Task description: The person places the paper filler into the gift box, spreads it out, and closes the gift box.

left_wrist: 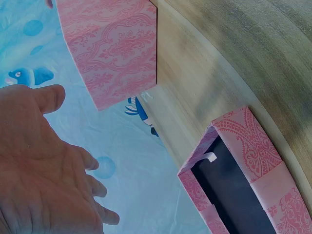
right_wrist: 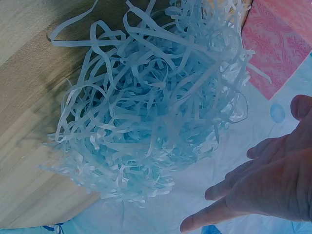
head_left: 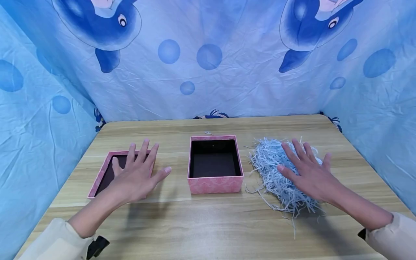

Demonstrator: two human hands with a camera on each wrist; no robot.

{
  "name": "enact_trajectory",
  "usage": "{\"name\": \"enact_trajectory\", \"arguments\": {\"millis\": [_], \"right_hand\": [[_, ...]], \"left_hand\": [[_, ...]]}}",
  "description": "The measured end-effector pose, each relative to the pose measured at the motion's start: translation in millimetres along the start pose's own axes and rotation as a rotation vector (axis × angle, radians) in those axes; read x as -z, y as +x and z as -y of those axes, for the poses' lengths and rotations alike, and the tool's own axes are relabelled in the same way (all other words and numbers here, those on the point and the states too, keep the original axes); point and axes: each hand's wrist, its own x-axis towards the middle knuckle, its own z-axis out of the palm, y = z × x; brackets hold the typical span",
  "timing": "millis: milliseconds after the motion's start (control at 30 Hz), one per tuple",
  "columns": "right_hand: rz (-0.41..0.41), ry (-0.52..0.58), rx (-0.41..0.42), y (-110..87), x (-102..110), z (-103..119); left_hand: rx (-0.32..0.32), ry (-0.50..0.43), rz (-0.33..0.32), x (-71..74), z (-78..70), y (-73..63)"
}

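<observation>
A pink patterned box (head_left: 216, 185) with a dark inside stands uncovered at the middle of the table. To its left lies a shallow pink lid (head_left: 100, 177), dark inside face up, partly hidden by my left hand (head_left: 134, 177). That hand hovers over the lid with fingers spread and holds nothing. On the right is a loose heap of light blue shredded paper (head_left: 273, 173). My right hand (head_left: 308, 175) is held above the heap, fingers spread, and grips nothing. In the left wrist view a small white tab (left_wrist: 210, 157) shows inside the lid.
The wooden table (head_left: 214, 227) has its back edge against a blue curtain (head_left: 247, 90) printed with dolphins and bubbles. More curtain hangs along both sides. Stray paper strands trail off the heap toward the box and the front; one small scrap (head_left: 208, 133) lies behind the box.
</observation>
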Motion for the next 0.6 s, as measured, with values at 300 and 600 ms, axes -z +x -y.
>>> {"name": "enact_trajectory", "arguments": {"millis": [300, 600], "right_hand": [[0.023, 0.029, -0.038, 2.0, 1.9, -15.5], [0.011, 0.02, -0.05, -0.2, 1.3, -24.6]], "left_hand": [[-0.008, -0.014, 0.004, -0.5, -2.0, 1.7], [-0.004, -0.032, 0.015, -1.6, -6.2, 2.8]]}}
